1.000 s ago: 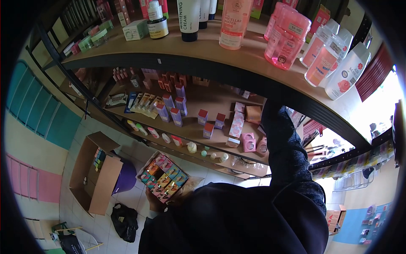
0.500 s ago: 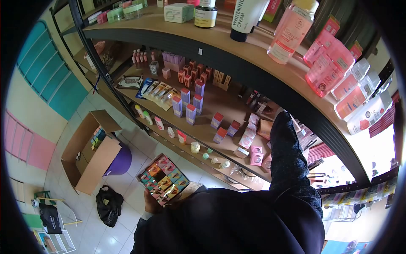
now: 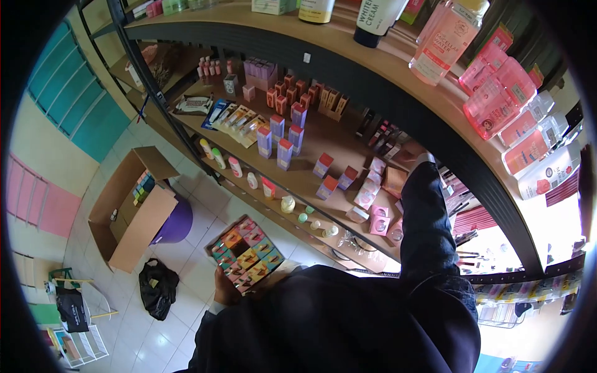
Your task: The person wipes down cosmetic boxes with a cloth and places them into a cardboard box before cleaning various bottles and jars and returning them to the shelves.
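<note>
My left hand [image 3: 226,287] is closed on the side of an open display box [image 3: 247,253] filled with several small, brightly coloured packs, held low near my body. My right arm, in a dark sleeve, reaches into the middle shelf [image 3: 292,180]. Of my right hand [image 3: 415,153] only a little shows beyond the cuff, under the upper shelf's edge; its fingers are hidden. Close to it are a brown box [image 3: 395,181], dark slim cosmetic packs [image 3: 388,140] and pink round-windowed packs [image 3: 379,221].
Purple-and-orange boxes [image 3: 284,154] stand mid-shelf. Above, the upper shelf's dark edge [image 3: 373,96] curves past my arm, with a pink micellar water bottle [image 3: 444,43] on top. An open carton [image 3: 127,217], purple bin [image 3: 177,221] and black plastic bag [image 3: 158,289] are on the floor.
The view has shifted slightly, so the shelf goods appear farther right. My right arm stays extended into the shelf, and my left hand still holds the display box.
</note>
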`<state>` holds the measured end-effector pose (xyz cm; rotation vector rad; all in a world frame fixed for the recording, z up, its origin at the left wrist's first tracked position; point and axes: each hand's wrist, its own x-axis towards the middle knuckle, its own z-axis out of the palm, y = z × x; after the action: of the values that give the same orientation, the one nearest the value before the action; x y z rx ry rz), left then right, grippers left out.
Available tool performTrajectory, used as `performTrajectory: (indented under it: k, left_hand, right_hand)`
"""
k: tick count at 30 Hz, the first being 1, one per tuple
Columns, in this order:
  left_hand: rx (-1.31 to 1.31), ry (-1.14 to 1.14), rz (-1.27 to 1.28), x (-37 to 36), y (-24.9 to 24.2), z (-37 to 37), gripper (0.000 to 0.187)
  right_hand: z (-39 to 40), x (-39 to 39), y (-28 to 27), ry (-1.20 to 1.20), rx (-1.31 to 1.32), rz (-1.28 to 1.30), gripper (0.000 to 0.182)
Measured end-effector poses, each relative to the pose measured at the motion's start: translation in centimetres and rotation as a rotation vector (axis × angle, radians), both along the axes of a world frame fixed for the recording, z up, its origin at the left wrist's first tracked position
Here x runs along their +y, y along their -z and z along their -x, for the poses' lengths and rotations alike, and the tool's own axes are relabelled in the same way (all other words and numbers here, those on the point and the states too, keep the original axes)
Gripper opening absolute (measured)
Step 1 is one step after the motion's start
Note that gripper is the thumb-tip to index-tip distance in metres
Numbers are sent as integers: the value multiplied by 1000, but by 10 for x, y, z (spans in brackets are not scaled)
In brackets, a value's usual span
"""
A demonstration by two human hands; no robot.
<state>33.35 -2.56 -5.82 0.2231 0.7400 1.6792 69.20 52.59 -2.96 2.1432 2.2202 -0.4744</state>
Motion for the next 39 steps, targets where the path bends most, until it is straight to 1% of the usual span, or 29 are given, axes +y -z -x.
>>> performTrajectory:
  k: [2,3,4,5,6,7,8,10,11,12,13,14,16,18,21,22,24,25,27,28,29,30,31,32,34,35,37,38,39]
  left_hand:
    - [-66,39,35,1,2,2,81]
    - [-79,28,148,0,11,6,78]
    - [-135,56,21,4,15,7,71]
    - [-107,45,5,10,24,10,68]
    - [-77,38,-12,17,28,12,66]
    - [-80,93,-33,27,11,11,64]
    - [-85,152,-56,38,-8,7,63]
    - [-36,240,-99,51,-26,4,61]
    - [-21,253,-60,58,-36,1,59]
    - [-7,269,-18,64,-44,-3,57]
    - [48,307,-141,73,-50,-7,55]
    - [46,315,-141,78,-51,-5,55]
    - [64,339,-106,85,-52,-4,55]
    - [1,397,-83,89,-54,-4,56]
    - [-2,483,-76,95,-51,-7,58]
    - [48,492,-54,97,-53,-10,60]
    - [102,502,-34,100,-57,-13,63]
    - [55,516,-53,102,-59,-15,67]
    - [32,573,-99,105,-65,-18,77]
    - [32,575,-104,107,-69,-19,77]
    - [48,568,-136,109,-71,-20,79]
    - [64,560,-168,111,-73,-21,81]
    - [73,627,-125,110,-66,-14,82]
    - [73,625,-128,106,-63,-12,82]
    - [183,632,-119,101,-76,-11,93]
    - [216,608,-106,97,-71,-10,90]
    - [154,576,-95,87,-66,-7,86]
    - [93,546,-83,82,-64,-5,83]
    - [93,540,-84,78,-62,-4,83]
  right_hand:
    - [7,-21,-21,-27,165,-109,23]
    - [16,-38,-34,-76,347,-133,23]
    - [32,-64,-52,-129,591,-102,23]
    - [85,-137,-102,-84,739,64,27]
    - [110,-183,-112,-242,950,125,26]
    - [122,-206,-100,-430,1085,424,37]
    - [138,-242,-97,-504,1135,702,51]
    - [164,-291,-90,-620,1213,838,58]
    - [171,-302,-84,-617,1216,842,58]
    - [176,-310,-76,-523,1304,922,52]
    - [177,-313,-72,-426,1390,994,47]
    - [175,-313,-73,-419,1394,989,47]
    - [167,-312,-79,-417,1518,1043,44]
    - [157,-307,-84,-429,1455,988,46]
    - [148,-306,-89,-408,1201,869,48]
    - [148,-307,-91,-404,1204,863,48]
    - [148,-307,-93,-360,1038,794,47]
    - [147,-307,-93,-358,1039,788,47]
    - [144,-308,-87,-193,1311,843,33]
    - [143,-306,-83,-107,1446,866,26]
    - [132,-295,-72,-158,1405,829,23]
    - [128,-289,-78,-160,1404,826,23]
    - [126,-283,-88,-67,1460,783,21]
    - [124,-273,-96,25,1513,738,19]
    - [119,-235,-87,23,1470,521,23]
    - [118,-218,-91,19,1469,520,23]
    - [121,-186,-99,-87,1624,422,17]
    - [127,-171,-99,-91,1621,425,17]
    - [133,-156,-98,-64,1528,325,14]
